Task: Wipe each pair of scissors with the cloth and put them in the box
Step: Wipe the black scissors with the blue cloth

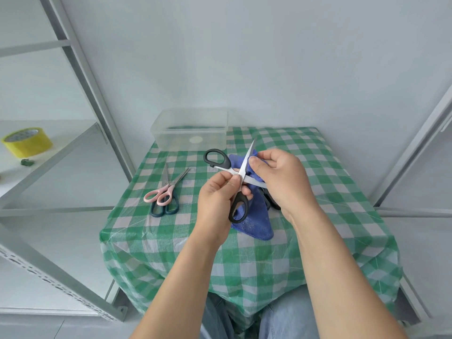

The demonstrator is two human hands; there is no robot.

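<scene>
Head view, places given from the box:

- Box [190, 129]: clear plastic, lid off, at the far left corner of the tabletop [325, 172]; no scissors can be made out inside
- Black-handled scissors [245, 161]: held in the air just in front of the box, blades spread wide in a cross, one tip pointing up toward the box's right end
- Left hand [215, 199]: fingers [230, 181] closed in a pinch on the black-handled scissors close to the pivot, the lower loop hanging below
- Right hand [281, 177]: fingers [260, 156] curled round a fold of the blue cloth [254, 221], pressing it to the raised blade; the rest of the cloth drapes down
- Pink-handled scissors [160, 195] and dark-blue-handled scissors [171, 208]: lying crossed on the tabletop, in front of the box's left end, not yet wiped by the look of it
- Dark handles [271, 204]: under the right hand, mostly hidden; kind unclear

Handling note, as a judgement: wiping is in hand. Draw the cloth from pivot to tip along the flat, keep skin behind the edge, do both blades, then close them before the box
</scene>
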